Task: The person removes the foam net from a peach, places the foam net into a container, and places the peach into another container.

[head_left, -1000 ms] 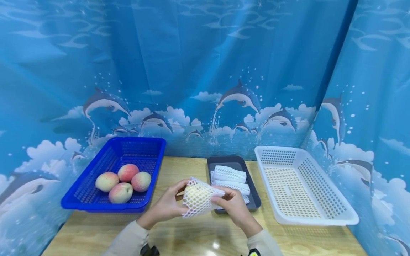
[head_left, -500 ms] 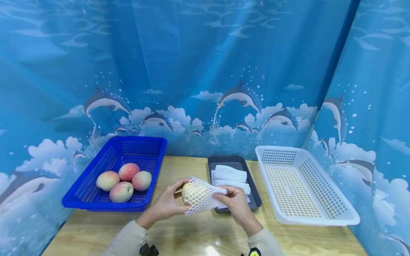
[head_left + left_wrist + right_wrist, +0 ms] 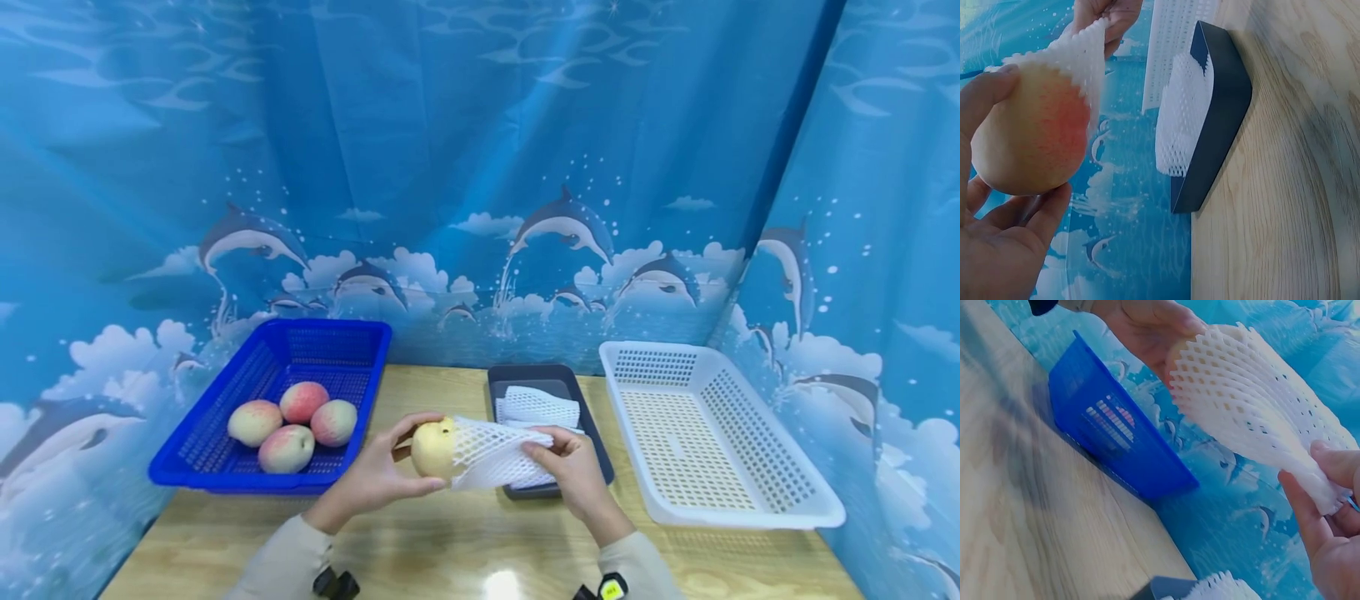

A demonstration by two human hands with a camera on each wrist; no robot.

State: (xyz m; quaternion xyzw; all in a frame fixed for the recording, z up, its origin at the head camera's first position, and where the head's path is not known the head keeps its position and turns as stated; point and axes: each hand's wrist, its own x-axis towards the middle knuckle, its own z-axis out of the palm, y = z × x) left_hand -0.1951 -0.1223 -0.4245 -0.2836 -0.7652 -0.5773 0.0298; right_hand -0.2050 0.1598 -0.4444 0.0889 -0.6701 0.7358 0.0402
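Observation:
Above the table, my left hand (image 3: 375, 473) grips a pale yellow peach (image 3: 432, 450), thumb on the near side and fingers on the far side. A red blush shows on the peach (image 3: 1054, 131) in the left wrist view. A white foam net sleeve (image 3: 491, 452) covers only the right part of the fruit and stretches away to the right. At its gathered far end, my right hand (image 3: 576, 477) pinches the sleeve between thumb and fingers. In the right wrist view the net (image 3: 1254, 394) hides most of the peach.
A blue basket (image 3: 176, 477) with several peaches (image 3: 287, 449) stands on the left. Behind the hands, a dark grey tray (image 3: 592, 433) holds folded foam nets (image 3: 540, 407). On the right is a white perforated basket (image 3: 750, 518). A dolphin-print curtain (image 3: 480, 167) hangs behind the wooden table (image 3: 420, 550).
The net sleeve has slid rightward off much of the peach, baring its left side. My right hand has moved right with the sleeve's end; my left hand has shifted slightly left with the peach.

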